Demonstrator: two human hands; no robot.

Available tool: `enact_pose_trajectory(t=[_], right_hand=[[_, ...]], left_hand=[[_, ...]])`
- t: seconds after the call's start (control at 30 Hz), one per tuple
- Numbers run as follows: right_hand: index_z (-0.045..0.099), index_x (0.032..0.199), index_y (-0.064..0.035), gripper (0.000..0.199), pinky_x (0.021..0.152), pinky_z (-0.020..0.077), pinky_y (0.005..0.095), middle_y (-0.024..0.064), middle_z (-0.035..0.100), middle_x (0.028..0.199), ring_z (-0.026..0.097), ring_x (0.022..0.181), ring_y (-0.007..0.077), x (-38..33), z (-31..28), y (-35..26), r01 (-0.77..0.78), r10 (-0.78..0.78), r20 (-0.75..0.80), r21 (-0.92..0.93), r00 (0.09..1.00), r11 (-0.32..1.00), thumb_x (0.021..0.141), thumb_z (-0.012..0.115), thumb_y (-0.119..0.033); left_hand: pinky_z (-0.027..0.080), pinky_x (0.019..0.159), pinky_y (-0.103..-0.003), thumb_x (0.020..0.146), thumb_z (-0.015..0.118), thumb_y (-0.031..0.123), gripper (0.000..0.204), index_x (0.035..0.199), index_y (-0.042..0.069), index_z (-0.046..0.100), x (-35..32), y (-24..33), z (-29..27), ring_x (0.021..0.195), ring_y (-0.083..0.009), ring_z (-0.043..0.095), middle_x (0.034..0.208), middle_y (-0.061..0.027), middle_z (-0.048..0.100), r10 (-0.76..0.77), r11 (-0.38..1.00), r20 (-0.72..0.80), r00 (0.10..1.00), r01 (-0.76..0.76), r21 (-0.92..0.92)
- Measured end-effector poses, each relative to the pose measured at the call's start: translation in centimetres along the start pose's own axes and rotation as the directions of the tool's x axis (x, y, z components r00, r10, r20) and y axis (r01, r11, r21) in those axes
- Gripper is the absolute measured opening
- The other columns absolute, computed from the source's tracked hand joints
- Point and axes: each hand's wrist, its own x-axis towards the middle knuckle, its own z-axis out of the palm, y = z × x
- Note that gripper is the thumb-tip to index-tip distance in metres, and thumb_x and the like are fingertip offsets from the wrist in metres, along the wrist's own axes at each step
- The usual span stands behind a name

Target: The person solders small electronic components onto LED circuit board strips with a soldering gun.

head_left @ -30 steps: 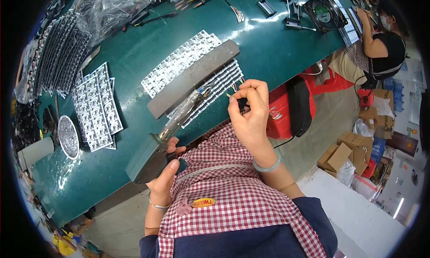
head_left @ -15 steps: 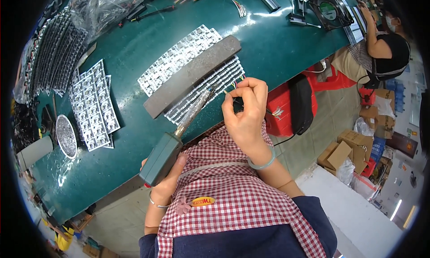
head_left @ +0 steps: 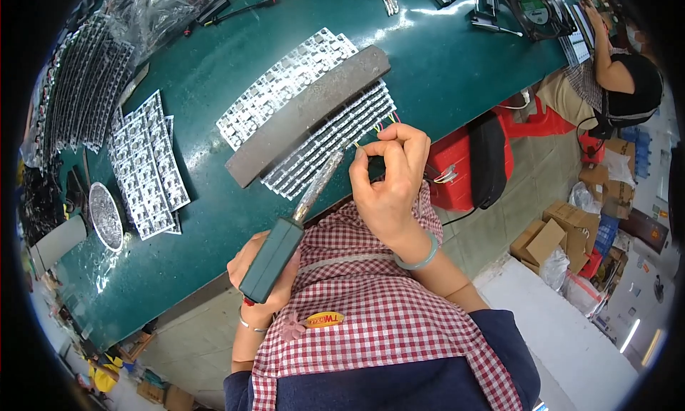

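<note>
Right hand (head_left: 389, 186) at 1 o'clock, fingertips pinched on thin wires (head_left: 371, 134) beside circuit-board panel (head_left: 332, 140); left hand (head_left: 260, 275) at 7 o'clock, closed around soldering iron (head_left: 285, 232).

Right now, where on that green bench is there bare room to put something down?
The widest bare patch of the bench lies between the stacked panels at left and the grey bar. Another lies past the bar's far end, short of the fan. It is crowded along the left edge and under the right hand, where the soldering iron points.
</note>
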Motion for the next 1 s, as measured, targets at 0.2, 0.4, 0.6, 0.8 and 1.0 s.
enact_pose_trajectory(t=[0.2, 0.4, 0.6, 0.8, 1.0], right_hand=[[0.055, 0.079, -0.0011, 0.021, 0.074, 0.0404, 0.0385, 0.0126, 0.049, 0.099, 0.047, 0.089, 0.0291, 0.0, 0.0, 0.1, 0.007, -0.007, -0.002, -0.004, 1.0, 1.0, 0.065, 0.068, 0.007], [0.055, 0.079, -0.0011, 0.021, 0.075, 0.0407, 0.0387, 0.0126, 0.049, 0.099, 0.047, 0.09, 0.0294, 0.0, 0.1, 0.0, 0.011, -0.011, 0.004, -0.01, 1.0, 1.0, 0.065, 0.068, 0.007], [0.055, 0.078, -0.0014, 0.021, 0.075, 0.0407, 0.0387, 0.0128, 0.049, 0.099, 0.047, 0.09, 0.0297, 0.1, 0.0, -0.2, 0.003, -0.003, 0.007, -0.013, 1.0, 1.0, 0.064, 0.067, 0.007], [0.055, 0.077, -0.0015, 0.02, 0.075, 0.0402, 0.0387, 0.0129, 0.048, 0.098, 0.046, 0.089, 0.0297, 0.1, 0.2, 0.0, -0.001, 0.001, 0.006, -0.002, 1.0, 1.0, 0.063, 0.067, 0.007], [0.055, 0.075, -0.0017, 0.019, 0.074, 0.04, 0.0383, 0.0129, 0.048, 0.098, 0.046, 0.088, 0.0294, 0.1, 0.1, 0.0, -0.004, 0.004, 0.001, -0.001, 1.0, 1.0, 0.063, 0.067, 0.007]], left_hand=[[0.054, 0.063, -0.032, 0.066, 0.071, -0.001, 0.019, 0.083, -0.005, 0.067, 0.1, -0.1, 0.1, 0.071, -0.0288, 0.068, 0.081, -0.0156, 0.067, 0.001, 1.0, 0.044, 0.999, -0.002, 0.023], [0.052, 0.06, -0.031, 0.064, 0.071, -0.002, 0.02, 0.083, -0.004, 0.065, 0.0, -0.5, 0.3, 0.068, -0.0279, 0.067, 0.079, -0.0157, 0.066, -0.005, 1.0, 0.059, 0.998, 0.004, 0.019], [0.051, 0.059, -0.03, 0.061, 0.072, -0.001, 0.021, 0.081, -0.004, 0.064, 0.1, -0.6, 0.1, 0.065, -0.0278, 0.066, 0.077, -0.0161, 0.065, -0.028, 1.0, 0.095, 0.995, 0.028, -0.002], [0.051, 0.057, -0.031, 0.061, 0.071, -0.001, 0.02, 0.08, -0.004, 0.065, 0.1, -0.5, 0.1, 0.064, -0.0287, 0.066, 0.077, -0.0158, 0.065, 0.013, 1.0, 0.048, 0.999, -0.013, 0.016], [0.054, 0.06, -0.033, 0.063, 0.072, 0.001, 0.02, 0.082, -0.005, 0.068, -1.8, -1.6, 0.4, 0.069, -0.0299, 0.069, 0.083, -0.017, 0.068, 0.002, 1.0, -0.082, 0.997, 0.0, 0.022]])
